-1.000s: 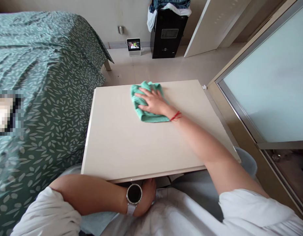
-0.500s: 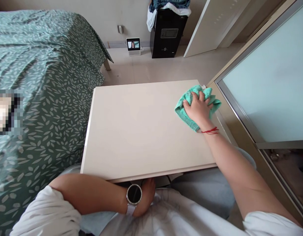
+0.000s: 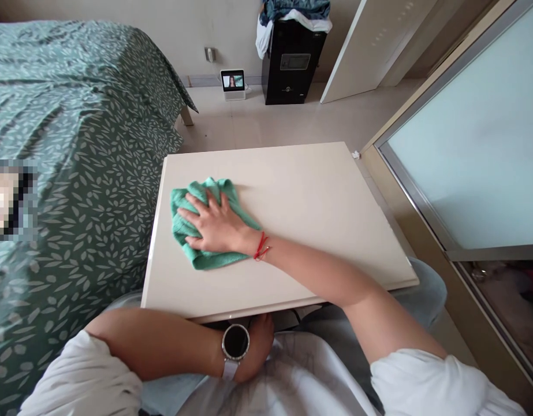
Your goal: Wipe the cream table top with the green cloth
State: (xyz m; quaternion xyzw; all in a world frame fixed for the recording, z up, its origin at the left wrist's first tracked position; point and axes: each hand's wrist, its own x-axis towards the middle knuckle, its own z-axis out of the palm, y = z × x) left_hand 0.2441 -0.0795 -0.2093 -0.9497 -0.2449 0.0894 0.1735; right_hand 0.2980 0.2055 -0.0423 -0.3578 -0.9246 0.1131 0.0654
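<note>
My right hand [image 3: 212,225] lies with spread fingers on a green cloth [image 3: 201,260], pressing it flat against the table top. The cloth is bunched at its far edge and sits on the left part of the pale cream table [image 3: 309,202]. A red string bracelet [image 3: 261,247] circles my right wrist. My left hand [image 3: 256,349] rests in my lap, just below the table's near edge. A round-faced watch [image 3: 235,342] is on my left wrist. The left fingers are mostly hidden, so I cannot see whether they hold anything.
A bed with a green leaf-patterned cover [image 3: 105,167] stands on the left, with a blurred patch on it. Beyond the table are a small screen [image 3: 233,85] and a black cabinet [image 3: 292,66] topped with clothes. A frosted sliding door [image 3: 469,127] runs along the right.
My right hand has swept the green cloth from the table's far right corner across to its left side, and the fingers are more spread. My left hand has stayed in place.
</note>
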